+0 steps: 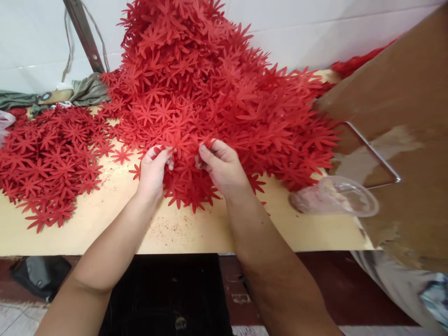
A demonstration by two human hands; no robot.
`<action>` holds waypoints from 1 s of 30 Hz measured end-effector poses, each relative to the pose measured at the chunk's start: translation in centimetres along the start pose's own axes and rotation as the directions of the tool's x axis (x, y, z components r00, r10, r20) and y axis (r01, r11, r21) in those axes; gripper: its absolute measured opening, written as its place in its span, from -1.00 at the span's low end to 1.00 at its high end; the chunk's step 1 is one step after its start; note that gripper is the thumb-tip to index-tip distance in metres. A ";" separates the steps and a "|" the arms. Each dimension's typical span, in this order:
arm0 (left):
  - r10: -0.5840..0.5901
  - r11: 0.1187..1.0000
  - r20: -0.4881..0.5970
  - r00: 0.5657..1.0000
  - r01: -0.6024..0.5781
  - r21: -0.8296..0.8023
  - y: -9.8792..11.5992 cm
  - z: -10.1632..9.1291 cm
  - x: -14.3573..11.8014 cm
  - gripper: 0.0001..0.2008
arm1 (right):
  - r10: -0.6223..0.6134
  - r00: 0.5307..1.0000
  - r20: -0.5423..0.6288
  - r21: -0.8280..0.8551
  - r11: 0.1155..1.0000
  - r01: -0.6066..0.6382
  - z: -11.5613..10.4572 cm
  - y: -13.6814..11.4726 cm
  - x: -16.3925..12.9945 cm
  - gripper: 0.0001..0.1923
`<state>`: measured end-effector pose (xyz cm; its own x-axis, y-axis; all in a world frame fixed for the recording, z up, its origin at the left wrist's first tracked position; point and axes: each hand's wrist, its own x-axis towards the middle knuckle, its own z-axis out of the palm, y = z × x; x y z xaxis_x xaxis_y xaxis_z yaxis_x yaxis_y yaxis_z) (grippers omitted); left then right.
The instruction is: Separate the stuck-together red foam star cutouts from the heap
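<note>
Red flower-shaped cutout (182, 144), one: narrow-petalled, held up in front of you at the near side of the main heap, slightly blurred. Your left hand (154, 163): thumb and fingers pinching its left side. Your right hand (222, 163): thumb and forefinger pinching its right side. Main heap of red cutouts (210, 88), large: directly behind and beneath your hands, rising against the white tiled wall (297, 32). Smaller heap of darker red cutouts (52, 154): to your left. Pale tabletop (101, 212): red specks scattered near your forearms. Clear plastic cup (317, 198): on its side, at your right. Brown cardboard (413, 210): beyond the cup, slanting. Grey-green cloth (89, 88): behind the smaller heap.
</note>
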<state>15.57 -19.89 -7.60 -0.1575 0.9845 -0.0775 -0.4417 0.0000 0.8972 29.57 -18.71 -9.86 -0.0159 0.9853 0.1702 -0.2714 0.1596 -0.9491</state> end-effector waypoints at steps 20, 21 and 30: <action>-0.166 0.981 0.173 0.971 0.143 0.134 -0.1 -0.1 0.0 -0.90 | -0.590 0.796 0.131 -0.712 0.503 0.490 -1.1 -0.2 -0.3 -0.68; -0.147 0.982 0.174 0.974 0.122 0.145 -0.2 0.0 -0.1 -0.93 | -0.557 0.816 0.151 -0.673 0.547 0.498 -0.6 -0.2 -0.5 -0.68; -0.076 0.977 0.180 0.981 0.037 0.212 -1.3 0.3 0.0 -0.68 | -0.083 0.982 0.172 -0.235 0.964 0.122 1.2 0.6 -1.0 -0.54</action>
<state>16.42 -19.80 -8.64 0.0384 0.9971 -0.0661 -0.2496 0.0736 0.9656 28.29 -19.63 -10.27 -0.1592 0.9434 0.2911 -0.0371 0.2889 -0.9566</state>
